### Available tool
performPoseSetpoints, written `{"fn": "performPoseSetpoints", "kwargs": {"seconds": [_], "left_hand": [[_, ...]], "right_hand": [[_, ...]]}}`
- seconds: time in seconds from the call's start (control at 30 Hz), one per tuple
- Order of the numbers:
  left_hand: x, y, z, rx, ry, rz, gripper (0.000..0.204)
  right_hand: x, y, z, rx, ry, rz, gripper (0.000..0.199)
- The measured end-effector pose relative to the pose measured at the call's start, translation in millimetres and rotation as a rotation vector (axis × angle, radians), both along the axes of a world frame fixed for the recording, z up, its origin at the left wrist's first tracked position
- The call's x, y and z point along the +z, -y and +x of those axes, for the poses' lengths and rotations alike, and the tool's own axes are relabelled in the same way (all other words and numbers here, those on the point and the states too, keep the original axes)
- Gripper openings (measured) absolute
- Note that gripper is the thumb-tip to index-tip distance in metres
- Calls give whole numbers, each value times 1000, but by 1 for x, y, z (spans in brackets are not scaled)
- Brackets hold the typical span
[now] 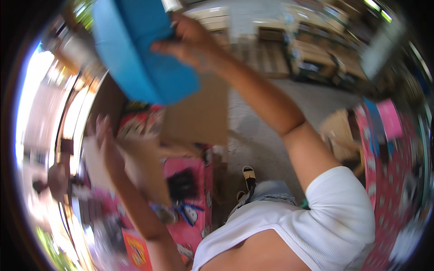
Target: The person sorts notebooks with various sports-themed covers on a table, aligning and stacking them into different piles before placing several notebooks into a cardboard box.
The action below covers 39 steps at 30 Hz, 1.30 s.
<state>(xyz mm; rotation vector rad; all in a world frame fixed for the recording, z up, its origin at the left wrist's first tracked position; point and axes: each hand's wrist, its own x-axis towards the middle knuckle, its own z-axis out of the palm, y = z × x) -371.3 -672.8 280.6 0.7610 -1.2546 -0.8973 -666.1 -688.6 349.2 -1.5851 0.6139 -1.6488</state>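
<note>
Concrete floor [266, 135] stretches behind everything, with wooden pallets [266, 56] and stacked goods along its far edge and bright daylight pouring in at the left; motion blur softens most of the picture. Below the arms stands an open cardboard box [199, 115] with its flaps up, and around it lie pink patterned packages [192, 180], with more pink wrapping at the right.

The right hand [187, 38] is raised high near the top edge of the view, its fingers curled over the rim of a blue rounded thing [140, 58], and it holds this above the box. What the blue thing is exactly cannot be told, though its thick, softly rounded edge and matt surface suggest a padded or moulded piece, probably light for its bulk and stiff enough to keep its shape when gripped at one side. A grip at the rim, as here, looks workable; a second hold on the opposite edge would steady it, since it is broad.

The right arm is stretched up and forward, elbow nearly straight. The left hand [105, 131] reaches out lower, toward the box's left flap, fingers spread wide and holding nothing; whether it touches the cardboard is unclear through the blur.
</note>
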Motion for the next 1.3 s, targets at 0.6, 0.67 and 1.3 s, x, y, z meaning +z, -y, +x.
{"fn": "performPoseSetpoints", "kwargs": {"seconds": [0.6, 0.67, 1.3], "left_hand": [[-125, -195, -441, -1413, -32, 998, 78], [-141, -214, -492, -1395, -79, 997, 56], [-149, -313, -809, -1410, 228, 854, 24]], "right_hand": [[-135, -385, -299, -334, 333, 322, 52], [-146, -406, -340, -443, 439, 393, 48], [-295, -707, -639, -1804, -509, 1704, 73]]}}
